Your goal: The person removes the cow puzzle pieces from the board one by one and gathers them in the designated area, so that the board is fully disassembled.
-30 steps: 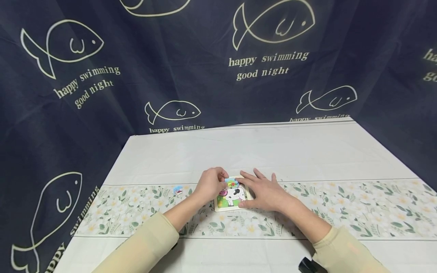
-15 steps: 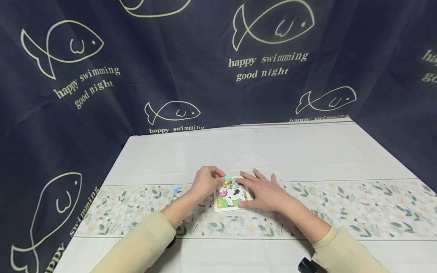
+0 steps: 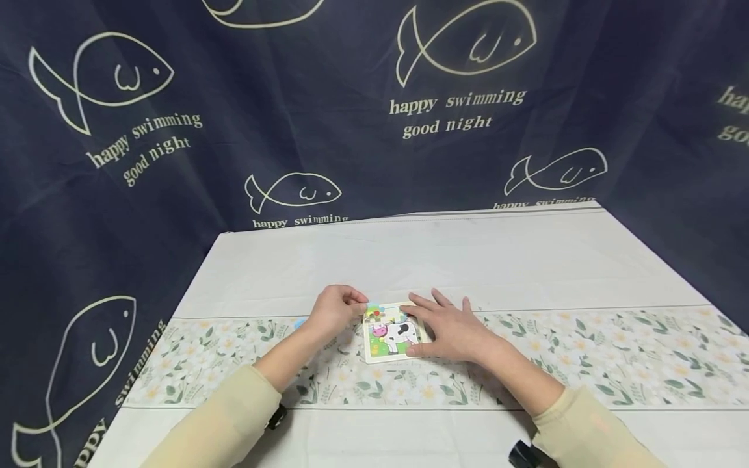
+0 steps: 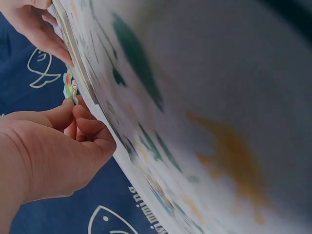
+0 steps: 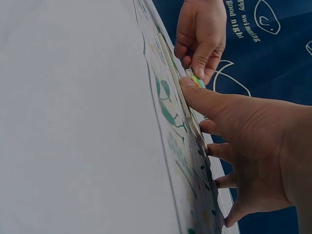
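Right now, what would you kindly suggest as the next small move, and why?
Probably set the puzzle piece down left of the board: the left hand pinches it, the right hand rests on the board, and a blue piece lies on that side.

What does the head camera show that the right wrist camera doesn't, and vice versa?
Only the head view shows the cow picture, both sleeves and the loose blue piece beside the left forearm. Only the right wrist view gives a low, edge-on look at the puzzle board.

Both show the left hand pinching a colourful piece, the right hand at the puzzle board, and the fish-print curtain.
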`<control>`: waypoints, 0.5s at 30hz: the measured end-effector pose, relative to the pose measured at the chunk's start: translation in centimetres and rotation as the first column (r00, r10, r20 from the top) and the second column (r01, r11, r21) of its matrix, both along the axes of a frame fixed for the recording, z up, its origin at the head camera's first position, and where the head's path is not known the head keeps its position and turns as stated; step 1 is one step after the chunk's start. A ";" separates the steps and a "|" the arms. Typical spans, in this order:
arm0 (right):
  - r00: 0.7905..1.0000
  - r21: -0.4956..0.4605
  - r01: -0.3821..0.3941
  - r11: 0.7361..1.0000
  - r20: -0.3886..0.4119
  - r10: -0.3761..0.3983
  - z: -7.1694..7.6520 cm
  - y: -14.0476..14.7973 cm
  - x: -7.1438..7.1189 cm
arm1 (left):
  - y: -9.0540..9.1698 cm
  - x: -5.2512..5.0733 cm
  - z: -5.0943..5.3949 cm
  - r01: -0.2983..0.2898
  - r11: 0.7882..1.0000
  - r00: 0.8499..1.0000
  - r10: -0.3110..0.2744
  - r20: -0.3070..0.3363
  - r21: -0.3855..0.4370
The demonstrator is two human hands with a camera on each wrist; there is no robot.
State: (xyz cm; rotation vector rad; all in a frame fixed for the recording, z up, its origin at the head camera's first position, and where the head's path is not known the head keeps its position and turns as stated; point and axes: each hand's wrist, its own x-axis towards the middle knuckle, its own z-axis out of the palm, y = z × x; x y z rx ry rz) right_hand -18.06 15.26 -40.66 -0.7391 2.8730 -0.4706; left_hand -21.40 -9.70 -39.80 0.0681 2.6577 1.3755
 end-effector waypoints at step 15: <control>1.000 0.000 -0.007 1.000 -0.019 0.007 0.0 0.1 0.1 | -4.1 0.2 0.3 -0.032 0.999 0.998 0.034 0.054 -0.034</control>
